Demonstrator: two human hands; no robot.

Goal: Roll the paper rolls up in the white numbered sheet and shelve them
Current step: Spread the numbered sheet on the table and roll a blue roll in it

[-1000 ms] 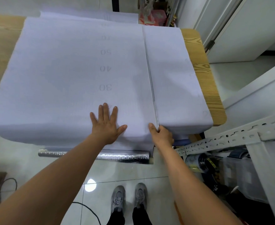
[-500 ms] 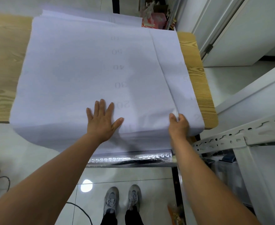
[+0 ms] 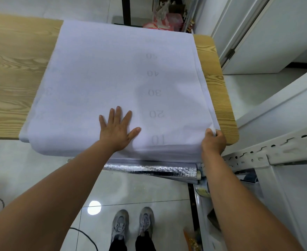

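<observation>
Silver roll (image 3: 158, 169) beneath near edge of white numbered sheet (image 3: 113, 78), axis crosswise. Left hand (image 3: 116, 129) flat, fingers spread, mid-sheet; right hand (image 3: 213, 142) pinching near-right corner.

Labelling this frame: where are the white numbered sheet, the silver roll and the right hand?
white numbered sheet (image 3: 94, 78), head view, bare top face.
silver roll (image 3: 158, 169), head view, crinkled side under the sheet's edge.
right hand (image 3: 213, 142), head view, back of the hand, pinching the sheet's corner.

Bright, even light — lamp glare on floor (image 3: 94, 207), edges bowed
</observation>
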